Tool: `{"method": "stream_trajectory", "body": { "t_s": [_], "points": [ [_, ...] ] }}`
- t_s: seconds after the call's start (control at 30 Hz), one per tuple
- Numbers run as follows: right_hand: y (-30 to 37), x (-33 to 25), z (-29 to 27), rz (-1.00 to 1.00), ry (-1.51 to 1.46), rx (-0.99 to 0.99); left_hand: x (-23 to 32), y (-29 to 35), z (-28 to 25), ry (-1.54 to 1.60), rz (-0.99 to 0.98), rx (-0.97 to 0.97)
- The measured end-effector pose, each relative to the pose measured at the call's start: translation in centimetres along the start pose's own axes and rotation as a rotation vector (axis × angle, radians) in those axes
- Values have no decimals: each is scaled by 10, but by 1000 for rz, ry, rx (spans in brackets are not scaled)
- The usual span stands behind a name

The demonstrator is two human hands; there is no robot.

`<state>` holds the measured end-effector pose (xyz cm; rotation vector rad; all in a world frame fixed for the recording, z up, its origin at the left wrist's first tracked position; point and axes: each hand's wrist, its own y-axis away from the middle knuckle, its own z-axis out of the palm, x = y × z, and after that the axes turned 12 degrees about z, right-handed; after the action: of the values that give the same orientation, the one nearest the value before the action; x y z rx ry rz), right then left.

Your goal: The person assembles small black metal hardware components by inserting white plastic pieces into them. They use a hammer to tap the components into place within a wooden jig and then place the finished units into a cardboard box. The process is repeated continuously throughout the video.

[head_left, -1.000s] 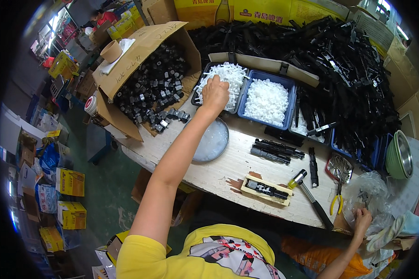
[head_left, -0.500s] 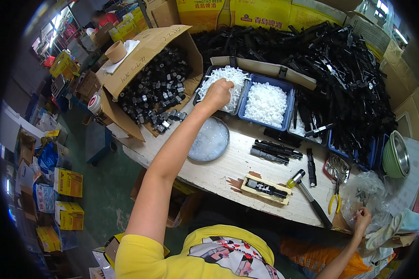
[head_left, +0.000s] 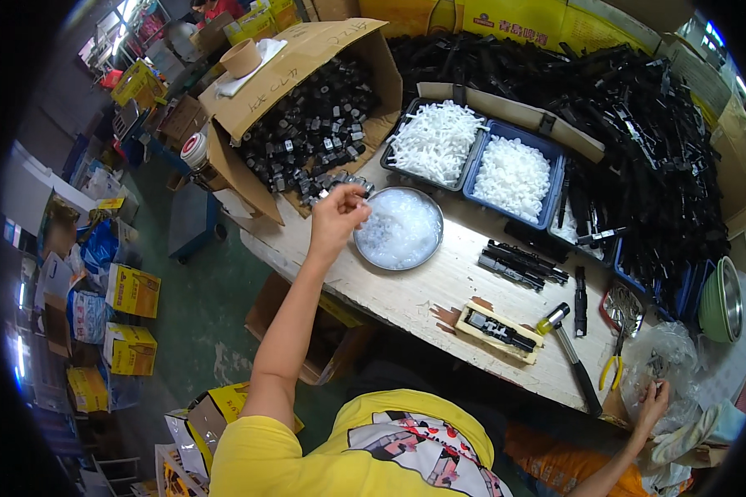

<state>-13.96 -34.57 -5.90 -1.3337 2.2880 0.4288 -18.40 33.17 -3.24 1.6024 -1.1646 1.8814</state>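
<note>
My left hand (head_left: 338, 219) is closed in a pinch at the left rim of a round metal dish (head_left: 399, 263) of whitish, jelly-like grease (head_left: 402, 222); whatever lies between the fingertips is too small to make out. Just beyond those fingers are small black-and-silver metal parts (head_left: 340, 184), spilling from a cardboard box. At the right, my right hand (head_left: 653, 403) has its fingers drawn together at the mouth of a clear plastic bag (head_left: 670, 354) with small metal pieces inside. What it pinches is hidden. A black mechanism (head_left: 499, 328) lies in a pale block-shaped holder (head_left: 522, 357) on the bench.
Bins of white plastic pegs (head_left: 436, 142) and white pieces (head_left: 512, 180) stand behind the dish. A large heap of black parts (head_left: 638, 141) fills the back right. Black assemblies (head_left: 522, 265), a hammer (head_left: 578, 369), yellow-handled pliers (head_left: 612, 371) and green bowls (head_left: 711, 311) occupy the right side.
My left hand has come back from the bin of white pegs to the left edge of the grease dish. My right hand stays at the plastic bag. The whole view has shifted slightly.
</note>
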Motion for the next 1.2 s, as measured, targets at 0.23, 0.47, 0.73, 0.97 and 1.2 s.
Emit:
{"method": "stream_trajectory", "body": {
  "t_s": [0.23, 0.47, 0.73, 0.97, 1.2],
  "points": [
    [4, -14, 12, -243, 89, 130, -30, 6, -11, -783, 437, -100],
    [20, -22, 14, -383, 51, 201, -21, 3, -6, -856, 374, -124],
    [75, -121, 30, -486, -153, -10, -26, 4, -6, -900, 495, -117],
    [103, -158, 52, -586, -199, -101, -34, 5, -3, -1004, 534, -158],
    [123, -179, 62, -704, -185, -116, -1, 14, -2, -652, 328, 1]
  ]
}}
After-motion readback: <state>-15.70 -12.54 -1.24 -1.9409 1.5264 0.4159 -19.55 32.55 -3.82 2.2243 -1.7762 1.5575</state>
